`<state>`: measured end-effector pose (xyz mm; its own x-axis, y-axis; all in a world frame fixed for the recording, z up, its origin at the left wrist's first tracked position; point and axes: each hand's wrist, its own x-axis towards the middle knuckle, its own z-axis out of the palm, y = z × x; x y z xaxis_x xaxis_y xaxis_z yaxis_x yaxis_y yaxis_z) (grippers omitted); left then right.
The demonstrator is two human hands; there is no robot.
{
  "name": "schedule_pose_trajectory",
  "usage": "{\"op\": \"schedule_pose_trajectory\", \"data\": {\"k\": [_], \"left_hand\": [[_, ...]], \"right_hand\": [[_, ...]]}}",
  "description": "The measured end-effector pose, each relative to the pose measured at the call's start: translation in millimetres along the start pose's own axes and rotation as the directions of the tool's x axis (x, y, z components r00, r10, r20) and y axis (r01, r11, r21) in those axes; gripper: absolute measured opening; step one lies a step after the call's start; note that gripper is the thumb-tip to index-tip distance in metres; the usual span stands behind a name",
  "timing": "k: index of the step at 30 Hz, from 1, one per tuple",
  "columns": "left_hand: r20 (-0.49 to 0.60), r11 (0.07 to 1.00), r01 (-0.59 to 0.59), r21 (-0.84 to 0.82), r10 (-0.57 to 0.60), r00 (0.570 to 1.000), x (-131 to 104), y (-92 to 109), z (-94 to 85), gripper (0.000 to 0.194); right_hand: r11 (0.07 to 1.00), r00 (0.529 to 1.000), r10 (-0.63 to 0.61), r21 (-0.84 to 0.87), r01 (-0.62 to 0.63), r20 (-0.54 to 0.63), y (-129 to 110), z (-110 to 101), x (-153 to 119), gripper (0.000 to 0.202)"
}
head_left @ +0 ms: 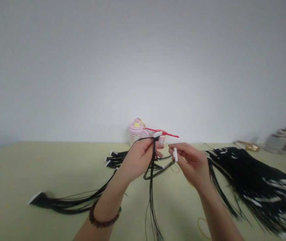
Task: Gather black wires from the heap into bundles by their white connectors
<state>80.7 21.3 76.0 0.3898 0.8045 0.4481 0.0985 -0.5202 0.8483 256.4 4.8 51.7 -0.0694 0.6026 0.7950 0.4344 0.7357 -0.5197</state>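
My left hand (143,154) is closed around a bundle of thin black wires (151,182), whose loose ends hang down toward the table's front. At the top of this bundle, just above my fingers, sits a white connector (157,134). Between thumb and fingers, my right hand (192,160) pinches another white connector (175,155), held upright. Black wires (161,171) loop from it back toward the left hand. Where the wires pass inside the left hand is hidden. Beneath and behind the left wrist lie more wire harnesses (111,160) with white connectors.
A large pile of black wire harnesses (253,180) covers the table's right side. One harness (65,204) lies at left. A pink cup (136,132) and a red stick (171,135) stand near the wall. Rubber bands (198,227) lie on the yellowish table (12,174).
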Motion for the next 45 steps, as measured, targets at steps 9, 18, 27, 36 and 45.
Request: {"op": "schedule_pose_trajectory", "data": {"k": [9,18,27,36,45], "left_hand": [[0.077,0.954,0.011,0.300,-0.036,0.996,-4,-5,-20.4,0.029],[-0.478,0.873,0.174,0.455,0.074,0.875,-5,-16,-62.2,0.034],[-0.243,0.959,-0.247,-0.137,0.210,0.947,-15,3,-52.4,0.032],[-0.515,0.970,-0.168,0.175,0.236,0.824,-10,10,-7.5,0.033],[-0.531,0.977,-0.160,0.139,0.210,0.821,-15,15,-1.6,0.019]], "right_hand": [[0.909,0.948,0.187,0.320,-0.266,0.257,19,-23,5,0.034],[0.845,0.922,0.368,0.371,-0.386,0.121,29,-45,7,0.033],[0.889,0.613,0.435,-0.204,-0.411,0.659,61,-50,-7,0.041],[0.982,0.864,0.162,0.008,-0.188,0.477,-17,-1,-7,0.014],[0.967,0.940,0.240,0.022,-0.253,0.241,-22,38,-16,0.024]]}}
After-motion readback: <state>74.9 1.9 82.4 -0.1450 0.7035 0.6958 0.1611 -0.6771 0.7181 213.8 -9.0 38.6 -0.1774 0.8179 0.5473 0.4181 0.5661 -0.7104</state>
